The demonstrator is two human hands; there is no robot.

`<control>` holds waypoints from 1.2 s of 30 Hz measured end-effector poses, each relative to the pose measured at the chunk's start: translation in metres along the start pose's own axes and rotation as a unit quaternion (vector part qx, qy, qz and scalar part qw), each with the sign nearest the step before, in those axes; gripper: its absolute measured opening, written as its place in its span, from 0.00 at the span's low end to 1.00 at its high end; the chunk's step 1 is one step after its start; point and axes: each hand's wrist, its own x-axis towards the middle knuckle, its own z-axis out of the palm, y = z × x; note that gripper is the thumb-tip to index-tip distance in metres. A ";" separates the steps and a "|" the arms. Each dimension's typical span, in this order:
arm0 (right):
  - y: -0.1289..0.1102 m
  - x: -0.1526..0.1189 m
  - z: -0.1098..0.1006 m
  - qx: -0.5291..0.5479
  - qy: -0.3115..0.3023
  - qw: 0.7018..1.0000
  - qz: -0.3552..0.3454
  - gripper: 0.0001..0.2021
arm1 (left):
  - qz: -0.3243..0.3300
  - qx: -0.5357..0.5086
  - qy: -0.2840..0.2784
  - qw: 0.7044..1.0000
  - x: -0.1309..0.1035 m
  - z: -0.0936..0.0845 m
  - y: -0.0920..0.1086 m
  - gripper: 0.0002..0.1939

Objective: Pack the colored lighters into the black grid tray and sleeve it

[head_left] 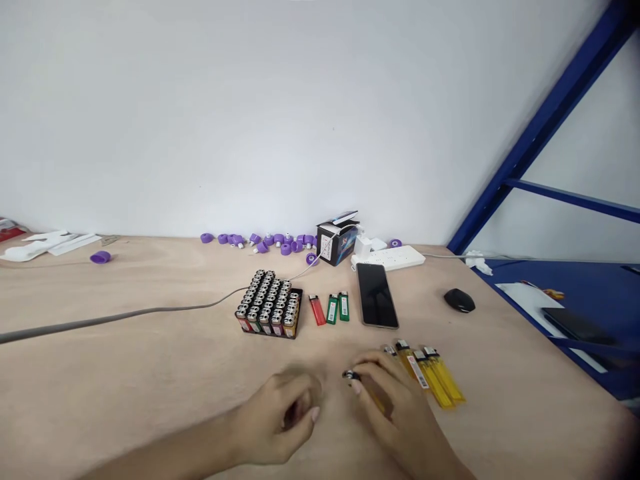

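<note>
Right hand (pixel 400 400) pinches a lighter (pixel 351 376); left hand (pixel 275 413), curled, unclear. Tray (pixel 299 293) at ten o'clock: mostly full; yellow lighters (pixel 433 380) at two: loose.

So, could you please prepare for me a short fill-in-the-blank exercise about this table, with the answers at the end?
1. The red lighter lies beside two ____ lighters.
2. The loose yellow lighters lie nearest to the ____ hand.
3. The phone lies with its screen facing ____.
4. The mouse is coloured ____.

Missing words: green; right; up; black.
</note>
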 end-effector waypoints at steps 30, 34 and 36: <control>-0.027 0.036 0.061 0.410 -0.110 0.884 0.196 0.21 | -0.273 -0.478 -0.015 0.835 0.000 0.007 -0.002 0.43; -0.026 0.033 0.056 0.467 -0.119 0.850 0.210 0.20 | -0.224 -0.503 -0.014 0.835 -0.002 0.005 -0.007 0.41; -0.025 0.031 0.056 0.505 -0.124 0.827 0.214 0.19 | -0.186 -0.521 -0.029 0.833 0.000 0.001 -0.010 0.38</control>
